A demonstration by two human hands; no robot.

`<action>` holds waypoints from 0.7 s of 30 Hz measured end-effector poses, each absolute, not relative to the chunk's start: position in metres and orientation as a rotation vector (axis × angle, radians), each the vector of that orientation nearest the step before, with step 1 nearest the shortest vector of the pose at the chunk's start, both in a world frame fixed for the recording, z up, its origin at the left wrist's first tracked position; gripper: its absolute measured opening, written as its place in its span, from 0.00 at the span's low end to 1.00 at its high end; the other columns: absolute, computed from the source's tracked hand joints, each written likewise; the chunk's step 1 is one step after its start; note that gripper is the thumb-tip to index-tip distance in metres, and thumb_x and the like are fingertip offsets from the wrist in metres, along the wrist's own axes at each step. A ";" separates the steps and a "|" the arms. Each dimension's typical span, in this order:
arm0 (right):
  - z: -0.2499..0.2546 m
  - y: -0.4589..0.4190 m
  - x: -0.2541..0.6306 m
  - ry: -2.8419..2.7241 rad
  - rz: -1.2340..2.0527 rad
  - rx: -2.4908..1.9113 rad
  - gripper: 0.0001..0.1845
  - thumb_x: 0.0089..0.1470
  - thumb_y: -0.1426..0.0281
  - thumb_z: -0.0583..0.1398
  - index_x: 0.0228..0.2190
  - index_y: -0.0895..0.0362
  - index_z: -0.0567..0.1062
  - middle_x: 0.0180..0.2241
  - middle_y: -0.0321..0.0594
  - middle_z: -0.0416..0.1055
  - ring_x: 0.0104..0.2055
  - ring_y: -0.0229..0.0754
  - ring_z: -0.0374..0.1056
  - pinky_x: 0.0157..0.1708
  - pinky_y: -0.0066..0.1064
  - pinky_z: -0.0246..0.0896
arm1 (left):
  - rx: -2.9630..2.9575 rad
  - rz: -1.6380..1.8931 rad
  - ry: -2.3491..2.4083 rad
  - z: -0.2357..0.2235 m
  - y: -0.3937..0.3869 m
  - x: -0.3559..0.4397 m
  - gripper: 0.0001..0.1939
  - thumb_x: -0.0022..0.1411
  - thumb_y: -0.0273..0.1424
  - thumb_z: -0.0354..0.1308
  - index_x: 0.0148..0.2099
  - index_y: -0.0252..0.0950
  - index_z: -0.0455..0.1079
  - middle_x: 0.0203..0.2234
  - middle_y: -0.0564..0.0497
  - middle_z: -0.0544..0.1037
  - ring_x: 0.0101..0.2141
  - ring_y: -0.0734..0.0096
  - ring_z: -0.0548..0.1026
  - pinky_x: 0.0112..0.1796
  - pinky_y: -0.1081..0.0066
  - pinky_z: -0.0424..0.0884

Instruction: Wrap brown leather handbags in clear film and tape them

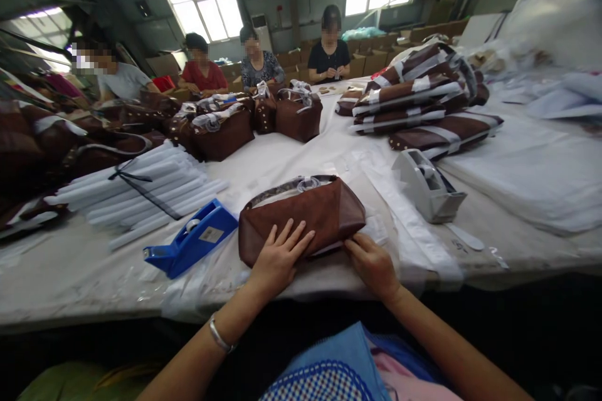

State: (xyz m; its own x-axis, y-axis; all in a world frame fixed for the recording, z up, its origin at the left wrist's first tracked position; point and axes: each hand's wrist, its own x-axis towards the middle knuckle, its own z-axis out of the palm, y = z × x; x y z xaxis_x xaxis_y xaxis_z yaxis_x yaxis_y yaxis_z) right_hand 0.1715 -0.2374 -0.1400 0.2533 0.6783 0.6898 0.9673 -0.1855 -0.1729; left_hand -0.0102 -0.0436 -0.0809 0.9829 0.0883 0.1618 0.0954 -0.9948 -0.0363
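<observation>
A brown handbag point(301, 216) lies on the covered table in front of me, its strap at the far side with a clear plastic-wrapped piece point(308, 184) beside it. My left hand point(281, 257) rests flat on the bag's front face, fingers spread. At the bag's lower right corner, my right hand point(372, 263) has its fingers curled and pinched on the bottom edge; the fingertips are partly hidden. A pale strip shows under the bag near those fingers. Left of the bag stands a blue tape dispenser point(190, 238); farther right is a grey tape dispenser point(429, 188).
White paper rolls point(145, 185) tied with a black band lie at left. Brown bags point(221, 131) stand behind them, and wrapped brown bags point(423, 91) are stacked at back right. White sheets point(531, 169) lie at right. Several people work across the table.
</observation>
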 end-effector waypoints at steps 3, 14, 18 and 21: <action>-0.132 -0.250 0.171 -1.603 -0.534 -1.767 0.22 0.63 0.81 0.55 0.54 0.54 0.72 0.47 0.43 0.76 0.50 0.42 0.72 0.52 0.34 0.68 | -3.002 -0.385 -0.157 -0.100 -0.047 -0.013 0.39 0.62 0.21 0.51 0.72 0.46 0.47 0.70 0.51 0.51 0.69 0.50 0.46 0.63 0.41 0.52; -0.131 -0.231 0.182 -1.812 -0.394 -1.909 0.30 0.64 0.81 0.51 0.64 0.52 0.61 0.63 0.39 0.64 0.67 0.49 0.54 0.69 0.54 0.41 | -2.973 -0.394 -0.417 -0.107 -0.082 0.005 0.29 0.66 0.31 0.53 0.68 0.41 0.59 0.70 0.49 0.49 0.69 0.43 0.45 0.62 0.33 0.50; -0.127 -0.248 0.171 -1.646 -0.134 -1.793 0.26 0.64 0.79 0.52 0.59 0.48 0.69 0.59 0.38 0.69 0.64 0.48 0.60 0.68 0.52 0.46 | -2.921 -0.470 -0.508 -0.115 -0.087 0.018 0.32 0.68 0.29 0.49 0.72 0.42 0.49 0.70 0.48 0.49 0.68 0.46 0.49 0.62 0.33 0.50; -0.120 -0.262 0.156 -1.129 0.312 -1.727 0.16 0.64 0.67 0.57 0.51 0.49 0.77 0.53 0.42 0.75 0.55 0.50 0.71 0.59 0.49 0.63 | -2.864 -0.580 -0.497 -0.124 -0.084 0.020 0.33 0.68 0.27 0.48 0.72 0.43 0.46 0.69 0.49 0.52 0.68 0.49 0.50 0.64 0.37 0.47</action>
State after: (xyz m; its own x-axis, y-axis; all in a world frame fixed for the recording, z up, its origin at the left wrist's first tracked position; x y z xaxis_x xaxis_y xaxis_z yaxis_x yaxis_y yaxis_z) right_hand 0.1564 -0.2623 -0.1201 0.5294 0.7988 0.2856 0.5388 -0.0566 -0.8405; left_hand 0.0196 -0.0838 -0.1244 0.8684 0.2867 0.4045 0.3557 -0.9286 -0.1054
